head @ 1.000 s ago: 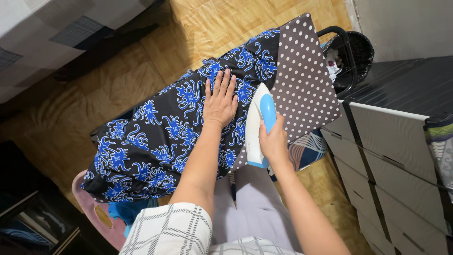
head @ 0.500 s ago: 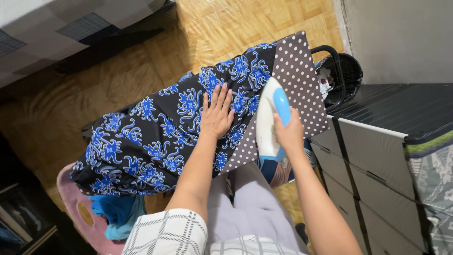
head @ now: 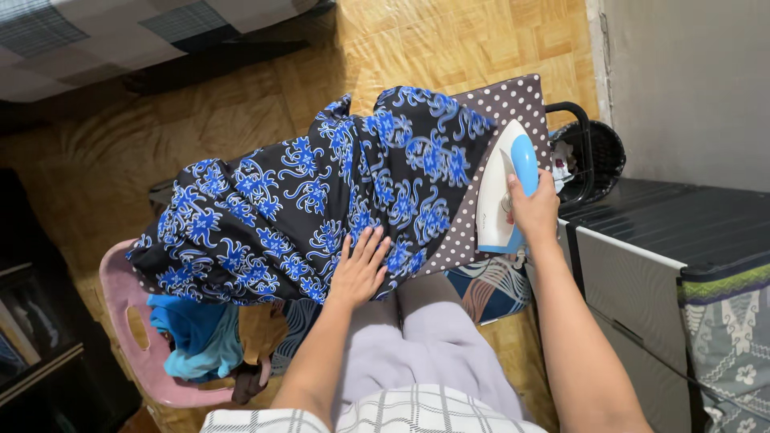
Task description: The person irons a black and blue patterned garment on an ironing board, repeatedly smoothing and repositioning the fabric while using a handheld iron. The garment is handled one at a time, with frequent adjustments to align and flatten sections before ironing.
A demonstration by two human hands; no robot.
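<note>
The right hand [head: 533, 210] is gripping the white and blue iron [head: 501, 188] on the dotted ironing board [head: 513, 104], while the left hand [head: 358, 269] is lying open on the blue-patterned cloth [head: 321, 208] beside the iron, where it may get burned.

A thin, matt cloth [head: 321, 208], black and printed with blue flowers, is draped in soft folds over a board cover [head: 513, 108] of brown woven cloth dotted white. The iron [head: 504, 188] is cased in smooth, glossy plastic, white with a light blue handle. The floor [head: 449, 44] is laid in polished wood parquet with a slight sheen. A pink basket [head: 120, 297] of smooth matt plastic is filled with crumpled blue cloth.
</note>
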